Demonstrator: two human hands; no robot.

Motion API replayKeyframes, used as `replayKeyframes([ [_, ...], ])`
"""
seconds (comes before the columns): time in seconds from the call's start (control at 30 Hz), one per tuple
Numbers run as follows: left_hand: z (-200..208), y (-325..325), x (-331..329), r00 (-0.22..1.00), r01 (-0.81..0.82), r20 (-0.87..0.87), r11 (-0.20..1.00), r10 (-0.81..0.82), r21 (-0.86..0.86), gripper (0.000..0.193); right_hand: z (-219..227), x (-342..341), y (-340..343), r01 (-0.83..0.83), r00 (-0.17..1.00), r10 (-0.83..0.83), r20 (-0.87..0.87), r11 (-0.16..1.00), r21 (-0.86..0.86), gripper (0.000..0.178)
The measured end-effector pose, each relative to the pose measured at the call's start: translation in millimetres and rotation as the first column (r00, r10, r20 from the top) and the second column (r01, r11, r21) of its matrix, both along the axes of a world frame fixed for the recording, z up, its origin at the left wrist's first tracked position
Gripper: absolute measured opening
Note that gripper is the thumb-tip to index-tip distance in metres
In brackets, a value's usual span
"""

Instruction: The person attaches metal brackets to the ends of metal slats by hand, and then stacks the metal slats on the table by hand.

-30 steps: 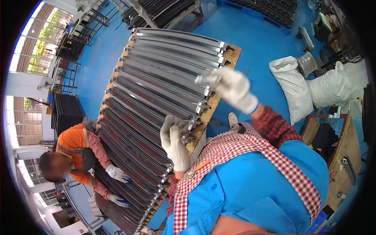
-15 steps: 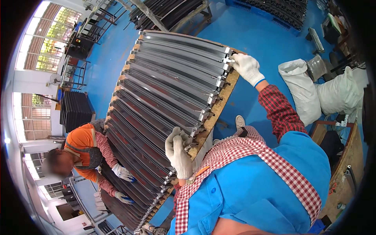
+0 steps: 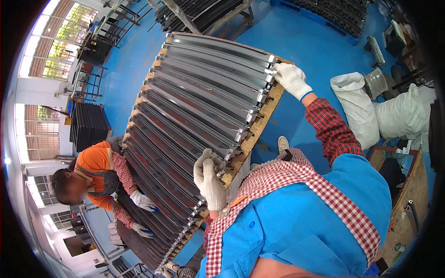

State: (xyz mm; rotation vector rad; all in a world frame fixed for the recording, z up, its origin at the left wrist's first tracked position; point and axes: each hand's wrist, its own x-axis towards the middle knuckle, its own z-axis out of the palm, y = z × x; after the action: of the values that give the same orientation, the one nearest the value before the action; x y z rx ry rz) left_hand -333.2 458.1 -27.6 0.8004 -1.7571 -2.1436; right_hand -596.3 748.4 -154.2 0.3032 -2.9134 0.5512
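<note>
Long dark strips (image 3: 194,99) lie side by side across the worktop (image 3: 275,95), with silver fittings (image 3: 251,115) lined up at their ends along the side nearest the wearer. The right hand (image 3: 292,78), in a white knitted glove, reaches to the far end of that row, its fingers drawn narrow against a fitting; whether they grip it, I cannot tell. The left hand (image 3: 211,178), gloved likewise, is half curled above the near edge, thumb and fingers close together, and what it may hold cannot be made out. Red plaid sleeves, a blue shirt (image 3: 296,208) and a red-and-white checked apron (image 3: 345,211) clothe the wearer. Across the strips to the left, a co-worker in an orange top (image 3: 94,160) leans over, both gloved hands resting on them. Beyond the worktop spreads a blue floor (image 3: 301,46), with two white sacks (image 3: 354,109) at the right and another stack of dark strips (image 3: 331,16) at the top
</note>
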Motion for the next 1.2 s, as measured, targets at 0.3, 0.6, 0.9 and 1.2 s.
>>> replayKeyframes([
  [0.3,0,0,0,1.0,-0.011,0.001,1.0,0.011,0.001,0.04,31,17,0,0.173,0.941,0.075,0.331,0.734,-0.657,0.037],
  [0.6,-1,-2,1,0.996,-0.085,0.002,0.995,0.085,0.054,0.037,62,9,0,0.244,0.879,0.125,0.461,0.711,-0.659,0.041],
  [0.9,-12,17,8,0.987,-0.159,0.007,0.983,0.159,0.093,0.037,50,-105,-39,-0.081,0.997,0.08,0.005,0.995,0.065,0.049],
  [1.2,-13,39,24,0.953,-0.293,0.092,0.954,0.288,0.054,0.037,48,-118,-61,-0.341,0.939,0.333,0.086,0.933,0.117,0.036],
])
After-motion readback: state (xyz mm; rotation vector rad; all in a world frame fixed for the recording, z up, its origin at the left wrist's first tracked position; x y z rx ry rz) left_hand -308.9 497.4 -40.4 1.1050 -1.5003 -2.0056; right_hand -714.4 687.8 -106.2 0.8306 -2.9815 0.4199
